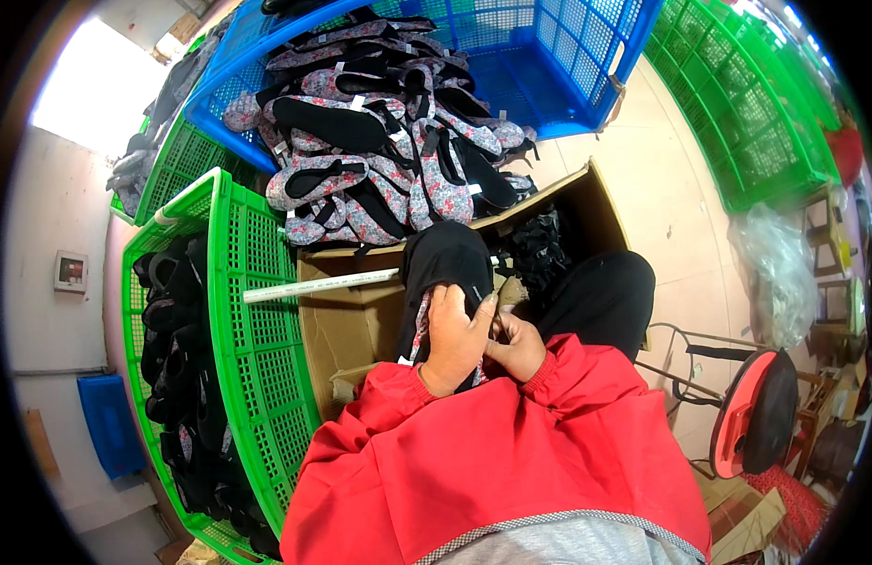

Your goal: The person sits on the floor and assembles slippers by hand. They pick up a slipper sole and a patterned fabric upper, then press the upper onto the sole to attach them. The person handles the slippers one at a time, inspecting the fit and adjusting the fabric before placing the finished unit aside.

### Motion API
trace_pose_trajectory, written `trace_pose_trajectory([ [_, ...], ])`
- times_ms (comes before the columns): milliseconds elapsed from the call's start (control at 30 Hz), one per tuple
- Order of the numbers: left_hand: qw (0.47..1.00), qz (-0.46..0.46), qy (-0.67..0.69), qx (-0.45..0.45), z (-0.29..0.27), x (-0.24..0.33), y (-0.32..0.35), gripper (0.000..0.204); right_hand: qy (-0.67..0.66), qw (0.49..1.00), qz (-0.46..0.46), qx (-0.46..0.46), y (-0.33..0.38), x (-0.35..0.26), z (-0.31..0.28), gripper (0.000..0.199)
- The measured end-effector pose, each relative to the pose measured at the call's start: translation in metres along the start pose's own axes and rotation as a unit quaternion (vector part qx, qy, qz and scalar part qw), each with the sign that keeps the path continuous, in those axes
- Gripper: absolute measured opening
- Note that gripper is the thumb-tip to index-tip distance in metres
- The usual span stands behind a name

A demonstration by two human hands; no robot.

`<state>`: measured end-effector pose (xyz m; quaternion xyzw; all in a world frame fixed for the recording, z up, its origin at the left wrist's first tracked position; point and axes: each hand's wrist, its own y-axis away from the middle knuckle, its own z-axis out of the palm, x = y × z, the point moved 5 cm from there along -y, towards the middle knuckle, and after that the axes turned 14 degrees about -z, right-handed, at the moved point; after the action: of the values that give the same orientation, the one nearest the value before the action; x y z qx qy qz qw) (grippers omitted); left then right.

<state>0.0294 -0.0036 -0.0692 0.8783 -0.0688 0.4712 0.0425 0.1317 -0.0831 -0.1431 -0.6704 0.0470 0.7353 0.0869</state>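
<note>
On my lap, over my left thigh, lies a slipper point(422, 327) with floral patterned fabric and a black part; my hands cover most of it. My left hand point(452, 341) is closed on it from above, thumb pointing toward my right hand. Close beside it, my right hand point(518, 348) has its thumb and fingers pinched together at the slipper's edge. What exactly sits between those fingertips is too small to make out. Beyond my knees, a large pile of similar floral slippers point(346, 174) with black soles spills from a blue crate point(586, 56).
A cardboard box point(337, 330) stands under my knees, with black pieces point(539, 247) inside and a white pipe point(318, 285) across it. A green crate point(257, 348) of black slippers point(177, 320) is at left. Stacked green crates point(737, 104) and a round red-and-black stool point(758, 414) are at right.
</note>
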Motion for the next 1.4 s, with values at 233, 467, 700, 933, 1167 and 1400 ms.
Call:
trace_pose_trajectory([
  [233,0.988,-0.067,0.133,0.034,-0.01,-0.024,-0.002,0.027,0.089,0.995,-0.028,0.045,0.003,-0.025,0.006,0.03],
  [467,0.99,-0.054,0.132,-0.008,-0.014,-0.019,-0.006,0.029,0.101,0.993,-0.024,0.054,0.005,-0.021,0.006,0.03],
  [700,0.988,0.131,-0.023,0.083,-0.044,0.014,0.002,0.013,0.076,0.995,-0.037,0.061,0.005,-0.02,0.004,0.034],
  [933,0.939,0.29,-0.155,-0.096,-0.039,0.062,-0.001,0.021,0.036,0.998,-0.02,0.05,0.006,-0.012,0.007,0.026],
  [1167,0.926,0.291,-0.181,-0.155,-0.026,0.062,-0.008,0.011,0.056,0.995,-0.061,0.064,0.004,-0.016,0.005,0.03],
  [1400,0.946,0.281,-0.081,-0.139,-0.026,0.05,-0.02,0.008,-0.043,0.999,-0.002,0.032,0.001,-0.018,0.001,0.032],
])
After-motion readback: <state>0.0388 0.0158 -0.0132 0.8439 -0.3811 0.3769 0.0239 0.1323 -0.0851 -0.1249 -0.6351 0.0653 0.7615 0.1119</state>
